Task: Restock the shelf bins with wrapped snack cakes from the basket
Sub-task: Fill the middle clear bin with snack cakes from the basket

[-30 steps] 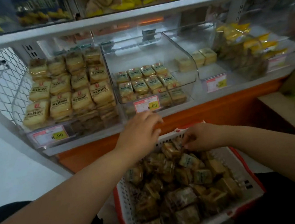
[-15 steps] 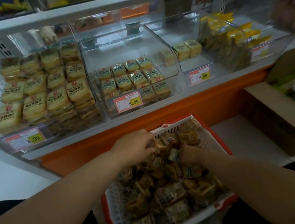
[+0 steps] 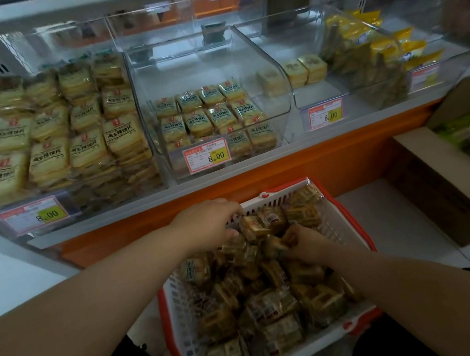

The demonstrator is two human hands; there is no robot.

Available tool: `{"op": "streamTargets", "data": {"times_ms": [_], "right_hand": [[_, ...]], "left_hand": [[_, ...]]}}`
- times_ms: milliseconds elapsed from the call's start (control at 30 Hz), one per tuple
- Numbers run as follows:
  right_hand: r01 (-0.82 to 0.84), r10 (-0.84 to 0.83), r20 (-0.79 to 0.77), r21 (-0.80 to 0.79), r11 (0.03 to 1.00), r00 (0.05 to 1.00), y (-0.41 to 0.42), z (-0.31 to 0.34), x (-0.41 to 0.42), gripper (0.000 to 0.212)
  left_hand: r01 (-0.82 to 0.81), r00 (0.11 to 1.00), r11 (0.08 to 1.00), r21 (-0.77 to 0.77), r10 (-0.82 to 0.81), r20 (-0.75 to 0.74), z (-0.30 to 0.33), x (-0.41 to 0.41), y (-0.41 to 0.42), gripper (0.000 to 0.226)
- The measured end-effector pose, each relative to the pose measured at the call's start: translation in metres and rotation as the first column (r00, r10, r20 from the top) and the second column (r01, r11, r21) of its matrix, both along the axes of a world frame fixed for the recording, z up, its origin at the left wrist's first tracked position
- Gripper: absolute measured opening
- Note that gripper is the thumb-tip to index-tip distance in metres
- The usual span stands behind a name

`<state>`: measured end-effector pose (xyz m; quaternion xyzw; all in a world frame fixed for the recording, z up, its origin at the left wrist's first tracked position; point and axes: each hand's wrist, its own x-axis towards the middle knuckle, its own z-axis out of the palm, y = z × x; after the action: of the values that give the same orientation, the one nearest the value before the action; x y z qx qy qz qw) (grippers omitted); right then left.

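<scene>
A white basket [image 3: 339, 226] with a red rim sits low in the middle of the view, piled with wrapped snack cakes [image 3: 271, 305]. Both of my hands are down in its far end. My left hand [image 3: 208, 224] curls its fingers around a wrapped cake [image 3: 252, 225] near the far rim. My right hand [image 3: 306, 247] closes on another cake in the pile, its fingertips buried among the wrappers. Above the basket, the middle clear shelf bin [image 3: 269, 56] holds a low layer of small cakes [image 3: 209, 113]. The left bin [image 3: 47, 134] is stacked full.
A third clear bin [image 3: 301, 103] holds only a few cakes [image 3: 305, 70] at its back. Beside it is a bin of yellow packs [image 3: 375, 53]. Price tags [image 3: 206, 156] hang on the bin fronts. An open cardboard box [image 3: 439, 183] stands on the floor at right.
Both hands have sunk from the basket's far rim deeper into the pile of cakes, closing on wrappers. The view has shifted a little to the right.
</scene>
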<state>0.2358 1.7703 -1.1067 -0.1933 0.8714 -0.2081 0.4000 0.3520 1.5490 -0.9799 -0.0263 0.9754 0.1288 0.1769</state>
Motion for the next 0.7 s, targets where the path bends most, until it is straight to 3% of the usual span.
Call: {"op": "streamTargets", "data": {"times_ms": [167, 333, 400, 500, 600, 700], "right_hand": [[0.004, 0.026, 0.085, -0.339, 0.941, 0.996, -0.013, 0.063, -0.004, 0.028], [0.068, -0.015, 0.101, -0.549, 0.833, 0.995, -0.019, 0.147, -0.016, 0.051], [0.115, -0.023, 0.155, -0.615, 0.78, 0.988, -0.017, 0.174, -0.023, 0.057], [0.113, 0.07, 0.244, -0.659, 0.744, 0.967, -0.021, 0.202, -0.035, 0.048], [0.056, 0.13, 0.23, -0.658, 0.751, 0.964, -0.036, 0.226, -0.047, 0.045], [0.062, 0.15, 0.223, -0.727, 0.684, 0.963, -0.049, 0.247, -0.064, 0.045]], "left_hand": [[0.052, 0.999, 0.996, 0.077, -0.051, -0.017, 0.01, -0.003, 0.007, 0.066], [0.083, 0.995, 0.951, 0.298, -0.06, -0.083, 0.035, -0.001, 0.019, 0.099], [0.095, 0.983, 0.92, 0.379, -0.026, -0.183, 0.048, 0.001, 0.022, 0.098], [0.123, 0.919, 0.928, 0.351, 0.028, -0.394, 0.065, 0.001, 0.023, 0.089], [0.076, 0.836, 0.929, 0.363, 0.139, -0.531, 0.082, -0.004, 0.019, 0.078], [0.03, 0.745, 0.914, 0.405, 0.249, -0.619, 0.094, -0.015, 0.014, 0.067]]}}
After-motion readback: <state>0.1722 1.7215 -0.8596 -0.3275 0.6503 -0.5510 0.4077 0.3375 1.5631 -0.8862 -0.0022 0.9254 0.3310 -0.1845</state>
